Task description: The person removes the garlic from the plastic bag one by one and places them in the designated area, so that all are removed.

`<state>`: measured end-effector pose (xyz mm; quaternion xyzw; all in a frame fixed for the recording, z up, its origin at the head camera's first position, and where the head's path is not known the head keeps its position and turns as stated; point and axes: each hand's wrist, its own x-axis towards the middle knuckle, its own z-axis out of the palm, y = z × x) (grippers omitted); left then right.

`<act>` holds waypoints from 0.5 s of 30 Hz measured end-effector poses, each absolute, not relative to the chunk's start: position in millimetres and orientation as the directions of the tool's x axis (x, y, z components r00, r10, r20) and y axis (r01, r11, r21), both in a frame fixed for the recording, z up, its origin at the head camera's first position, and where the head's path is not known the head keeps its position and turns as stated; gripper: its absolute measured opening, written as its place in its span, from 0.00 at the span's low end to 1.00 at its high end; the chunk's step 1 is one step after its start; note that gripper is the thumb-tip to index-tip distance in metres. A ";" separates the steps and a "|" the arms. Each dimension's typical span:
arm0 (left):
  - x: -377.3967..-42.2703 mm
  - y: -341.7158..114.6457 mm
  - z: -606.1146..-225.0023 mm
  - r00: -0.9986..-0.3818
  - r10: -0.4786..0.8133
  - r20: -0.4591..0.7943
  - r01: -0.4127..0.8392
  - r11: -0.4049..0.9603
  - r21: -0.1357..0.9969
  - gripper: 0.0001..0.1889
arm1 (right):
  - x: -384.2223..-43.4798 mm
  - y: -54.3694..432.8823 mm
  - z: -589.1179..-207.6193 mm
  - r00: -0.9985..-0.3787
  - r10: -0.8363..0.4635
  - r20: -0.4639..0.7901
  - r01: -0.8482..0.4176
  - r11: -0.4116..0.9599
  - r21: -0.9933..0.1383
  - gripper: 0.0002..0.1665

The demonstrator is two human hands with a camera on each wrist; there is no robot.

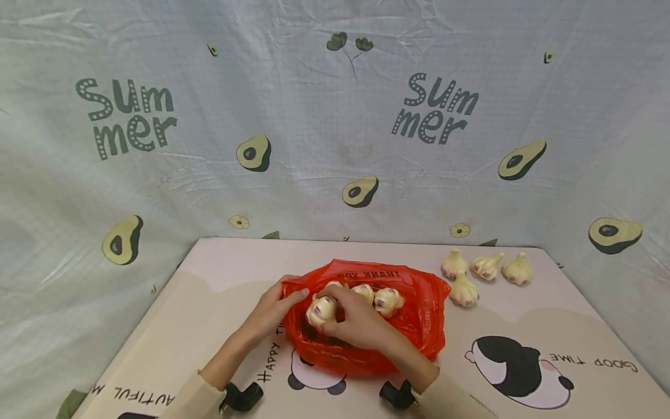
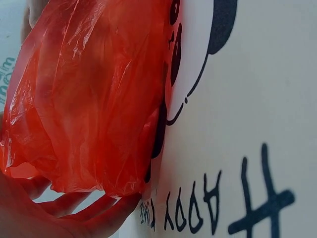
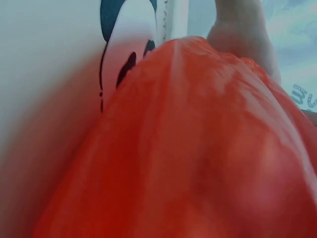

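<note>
A red plastic bag [image 1: 424,291] lies with its mouth spread wide on the table. My left hand [image 1: 272,311] grips the bag's left edge, thumb over the rim and fingers along the outside; in the left wrist view, those fingers [image 2: 106,213] curve against the red film. Inside the bag, my right hand [image 1: 361,320] holds a garlic bulb [image 1: 320,310] between thumb and fingers. More garlic bulbs [image 1: 388,301] sit in the bag beyond that hand. The right wrist view is mostly filled by the bag's side [image 3: 188,148], which hides the right hand.
Several loose garlic bulbs [image 1: 463,291] lie at the table's back right. The printed tablecloth [image 1: 523,326] shows a panda and lettering. Dark objects [image 1: 243,397] are beside both sleeves. A patterned curtain [image 1: 314,116] rises behind the table and along its sides.
</note>
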<state>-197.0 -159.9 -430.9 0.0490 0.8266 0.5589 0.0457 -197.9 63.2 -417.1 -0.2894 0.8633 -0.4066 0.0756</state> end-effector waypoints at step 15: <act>-197.6 -159.2 -432.0 -0.992 0.123 -0.014 0.033 0.378 0.925 0.23 | -199.1 77.4 -393.9 -0.893 -0.444 0.079 -0.307 0.469 -0.828 0.35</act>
